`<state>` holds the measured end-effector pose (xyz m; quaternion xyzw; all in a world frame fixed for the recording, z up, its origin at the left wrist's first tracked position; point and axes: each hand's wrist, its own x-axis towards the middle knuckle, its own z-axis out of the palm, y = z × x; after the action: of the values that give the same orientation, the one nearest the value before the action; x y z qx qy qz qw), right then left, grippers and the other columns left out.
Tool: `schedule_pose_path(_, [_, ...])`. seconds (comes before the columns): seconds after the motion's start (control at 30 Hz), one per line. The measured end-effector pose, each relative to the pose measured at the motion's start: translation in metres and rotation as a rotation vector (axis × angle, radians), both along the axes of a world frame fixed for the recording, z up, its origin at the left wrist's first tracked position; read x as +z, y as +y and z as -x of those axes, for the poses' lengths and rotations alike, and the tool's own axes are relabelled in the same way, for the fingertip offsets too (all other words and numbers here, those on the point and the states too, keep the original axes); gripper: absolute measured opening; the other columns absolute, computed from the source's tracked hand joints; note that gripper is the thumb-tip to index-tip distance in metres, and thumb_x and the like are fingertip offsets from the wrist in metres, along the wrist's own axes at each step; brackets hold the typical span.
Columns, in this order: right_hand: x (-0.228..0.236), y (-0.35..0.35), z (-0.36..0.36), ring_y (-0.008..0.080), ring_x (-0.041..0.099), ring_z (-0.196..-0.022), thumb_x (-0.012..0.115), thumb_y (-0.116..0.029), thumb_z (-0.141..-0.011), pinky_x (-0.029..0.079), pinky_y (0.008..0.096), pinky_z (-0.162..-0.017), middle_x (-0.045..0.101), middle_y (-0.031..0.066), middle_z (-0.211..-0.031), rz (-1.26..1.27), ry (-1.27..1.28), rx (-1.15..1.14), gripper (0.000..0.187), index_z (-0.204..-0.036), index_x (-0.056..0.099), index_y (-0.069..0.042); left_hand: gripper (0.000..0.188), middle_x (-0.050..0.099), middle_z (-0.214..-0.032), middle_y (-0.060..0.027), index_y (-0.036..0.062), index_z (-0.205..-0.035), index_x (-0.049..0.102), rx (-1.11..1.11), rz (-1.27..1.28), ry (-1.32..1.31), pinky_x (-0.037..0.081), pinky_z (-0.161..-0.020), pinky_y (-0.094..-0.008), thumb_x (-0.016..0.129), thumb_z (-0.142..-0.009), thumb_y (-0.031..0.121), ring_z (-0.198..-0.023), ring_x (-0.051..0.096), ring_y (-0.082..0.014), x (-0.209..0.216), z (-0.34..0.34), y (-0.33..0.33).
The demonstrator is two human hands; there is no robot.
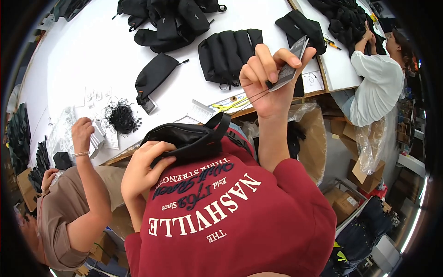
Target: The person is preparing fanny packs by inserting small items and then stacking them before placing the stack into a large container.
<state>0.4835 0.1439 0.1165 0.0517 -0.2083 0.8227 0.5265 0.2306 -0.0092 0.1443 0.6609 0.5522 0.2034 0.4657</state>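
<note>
My left hand grips the edge of a black zip pouch and keeps it against the front of my red shirt. A black strap loop sticks up at the pouch's right side. Raised above the table edge, my right hand pinches a grey printed hang tag between thumb and fingers. Thin dark cords run from the tag down to the left, toward the pouch; where they end is hard to make out. A second black pouch lies on the table ahead, with a tag by its lower end.
More black pouches lie in a row and a pile on the white table. A tangle of black cords and paper tags sit left. Co-workers are at the left and right. Cardboard boxes stand at right.
</note>
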Motion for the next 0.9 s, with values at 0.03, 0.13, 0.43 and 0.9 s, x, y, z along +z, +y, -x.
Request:
schedule_pose_path(0.03, [0.000, 0.000, 0.001, 0.0118, 0.028, -0.050, 0.035, -0.074, -0.082, 0.020, 0.0246, -0.048, 0.038, 0.0013, -0.057, 0.002, -0.002, 0.001, 0.063, -0.077, 0.072, -0.023, 0.016, 0.063, -0.084, -0.0141, 0.0015, -0.094, 0.061, 0.004, -0.001, 0.002, 0.045, -0.076, -0.0367, 0.063, -0.079, 0.007, -0.084, 0.058, -0.0311, 0.000, 0.000, 0.000])
schedule_pose_path(0.13, [0.003, -0.001, 0.002, 0.0121, 0.027, -0.049, 0.031, -0.074, -0.084, 0.020, 0.0250, -0.049, 0.039, 0.0008, -0.058, -0.027, 0.021, 0.024, 0.065, -0.077, 0.071, -0.023, 0.016, 0.063, -0.084, -0.0140, 0.0016, -0.093, 0.061, 0.003, 0.003, -0.003, 0.045, -0.076, -0.0366, 0.064, -0.078, 0.007, -0.084, 0.058, -0.0310, -0.001, 0.000, -0.001])
schedule_pose_path(0.43, [0.004, -0.008, 0.004, 0.0107, 0.024, -0.046, 0.040, -0.059, -0.092, 0.022, 0.0255, -0.049, 0.032, -0.0002, -0.050, 0.016, -0.229, -0.216, 0.056, -0.078, 0.068, -0.012, 0.015, 0.062, -0.083, -0.0140, 0.0022, -0.093, 0.060, -0.006, -0.009, -0.005, 0.044, -0.075, -0.0367, 0.063, -0.079, 0.008, -0.083, 0.058, -0.0313, -0.001, 0.000, -0.001])
schedule_pose_path(0.9, [-0.001, -0.007, 0.018, 0.0083, 0.021, -0.042, 0.044, -0.041, -0.094, 0.020, 0.0244, -0.044, 0.026, -0.0014, -0.045, 0.414, -0.382, -0.331, 0.041, -0.085, 0.057, -0.003, 0.014, 0.058, -0.076, -0.0134, 0.0029, -0.092, 0.059, -0.076, -0.077, 0.010, 0.043, -0.071, -0.0371, 0.062, -0.079, 0.008, -0.076, 0.055, -0.0308, 0.003, -0.002, 0.003])
